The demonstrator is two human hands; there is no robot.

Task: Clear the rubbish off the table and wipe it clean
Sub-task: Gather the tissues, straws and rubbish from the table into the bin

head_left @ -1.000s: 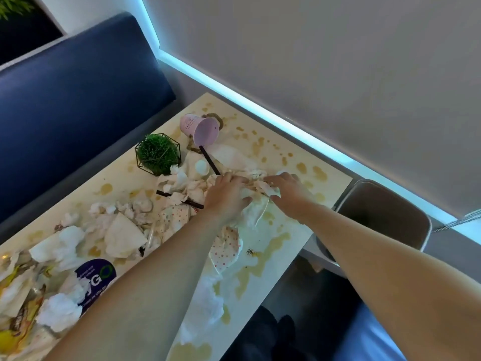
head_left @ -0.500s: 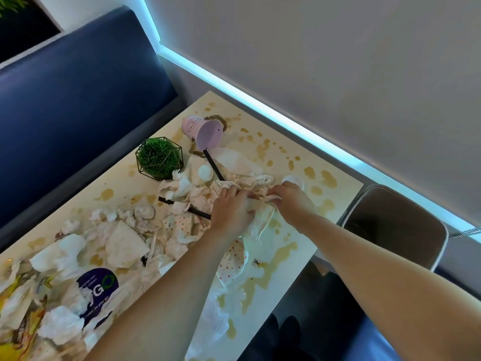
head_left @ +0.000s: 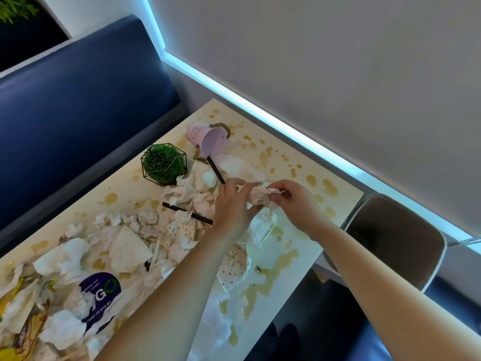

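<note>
We see both hands raised just above the middle of the desk [head_left: 346,201], sharing one crumpled tissue wad [head_left: 260,195]. The left hand [head_left: 233,207] has its fingers curled round the wad's near-left side, so its grip is closed on the paper. The right hand [head_left: 294,201] pinches the wad's right end between thumb and fingertips, its grip pressed tight on the tissue.

Just beyond the left grip, a black straw [head_left: 215,170] runs up to the mouth of a pink bucket [head_left: 205,138] lying on its side, with a rope handle behind it. To the left of that grip, a second black straw [head_left: 182,213] lies flat among more crumpled tissues [head_left: 187,191]. Farther left stands a small green plant in a black wire frame [head_left: 164,164].

Below the two grips, a white napkin [head_left: 263,225] lies on the desk, and nearer to us a dotted paper piece [head_left: 234,272] shows beside the left forearm. Brown spill stains [head_left: 268,277] spread across the desk under and beyond the right grip, in drops toward the far edge and in a long puddle near us.

Well to the left of the left grip, the desk is piled with white tissue heaps [head_left: 62,259], a dark blue label with white lettering [head_left: 100,293], and yellow wrappers [head_left: 18,342] at the corner of the view.

To the right of the right grip, beside the desk's end, stands a grey bin [head_left: 429,243] with its mouth open. A dark blue bench [head_left: 78,113] runs along the far side.
</note>
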